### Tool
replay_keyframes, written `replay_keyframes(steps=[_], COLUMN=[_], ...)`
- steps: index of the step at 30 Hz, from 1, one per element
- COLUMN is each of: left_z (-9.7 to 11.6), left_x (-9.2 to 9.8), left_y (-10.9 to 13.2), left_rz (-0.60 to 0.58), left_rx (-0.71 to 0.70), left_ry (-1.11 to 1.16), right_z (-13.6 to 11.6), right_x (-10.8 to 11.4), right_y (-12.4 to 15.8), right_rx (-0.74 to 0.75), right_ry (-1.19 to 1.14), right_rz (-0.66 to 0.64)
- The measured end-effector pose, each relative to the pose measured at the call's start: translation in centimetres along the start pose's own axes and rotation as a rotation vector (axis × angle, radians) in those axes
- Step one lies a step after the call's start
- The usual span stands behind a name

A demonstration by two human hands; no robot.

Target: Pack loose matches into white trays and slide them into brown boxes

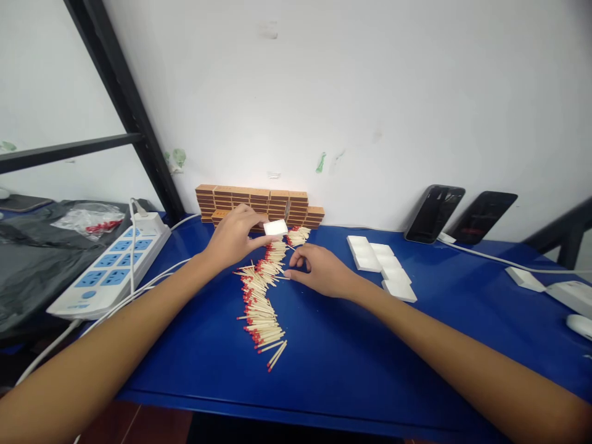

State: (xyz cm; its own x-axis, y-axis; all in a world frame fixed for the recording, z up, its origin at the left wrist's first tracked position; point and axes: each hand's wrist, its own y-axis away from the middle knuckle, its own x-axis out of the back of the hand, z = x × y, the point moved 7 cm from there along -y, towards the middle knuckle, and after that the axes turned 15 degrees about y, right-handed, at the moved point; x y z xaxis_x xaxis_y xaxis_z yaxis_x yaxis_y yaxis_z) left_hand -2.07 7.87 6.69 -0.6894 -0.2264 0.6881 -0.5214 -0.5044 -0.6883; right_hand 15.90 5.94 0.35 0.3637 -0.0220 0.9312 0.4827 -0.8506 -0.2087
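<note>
My left hand (234, 237) is closed on a small white matchbox tray (275, 227), held just above the blue table. My right hand (319, 269) rests on the table beside a long heap of red-tipped matches (261, 302), thumb and fingers curled at the matches' edge; whether it pinches any match is hidden. A smaller bunch of matches (298, 235) lies just right of the tray. Stacked brown matchbox sleeves (252, 202) stand against the wall behind my left hand. Several white trays (382, 265) lie in a row to the right of my right hand.
A white and blue power strip (111, 265) with cables lies at the left. Two dark phones (435, 213) lean on the wall at the right. White chargers and a mouse (580, 324) sit at the far right. The blue table (351, 364) ends near me.
</note>
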Motion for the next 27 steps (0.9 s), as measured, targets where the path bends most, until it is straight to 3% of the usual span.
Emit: replay_keyframes(steps=[7,12,20,24,27], left_z=[0.8,0.8,2.2,3.9,5.9], left_x=[-0.4,-1.2,-2.5,-3.8,-4.6], left_y=[-0.1,0.1,0.4,0.8,1.2], left_rz=[-0.048,-0.098,-0.197,-0.25,-0.271], left_rx=[-0.01,-0.011,-0.074,-0.058,-0.124], left_ry=[-0.022,-0.02,0.044,0.091,0.121], right_z=[-1.5,-1.6,0.3,2.1,2.2], right_x=[-0.9,-1.2,2.0,4.3,4.9], right_y=[-0.3,-0.7,3.1,4.5,4.8], right_rx=[-0.026,-0.053,0.053,0.027,0.036], right_ry=[0.016,0.051,0.088,0.12,0.177], right_rz=[0.033,-0.033,-0.124,-0.016,0.058])
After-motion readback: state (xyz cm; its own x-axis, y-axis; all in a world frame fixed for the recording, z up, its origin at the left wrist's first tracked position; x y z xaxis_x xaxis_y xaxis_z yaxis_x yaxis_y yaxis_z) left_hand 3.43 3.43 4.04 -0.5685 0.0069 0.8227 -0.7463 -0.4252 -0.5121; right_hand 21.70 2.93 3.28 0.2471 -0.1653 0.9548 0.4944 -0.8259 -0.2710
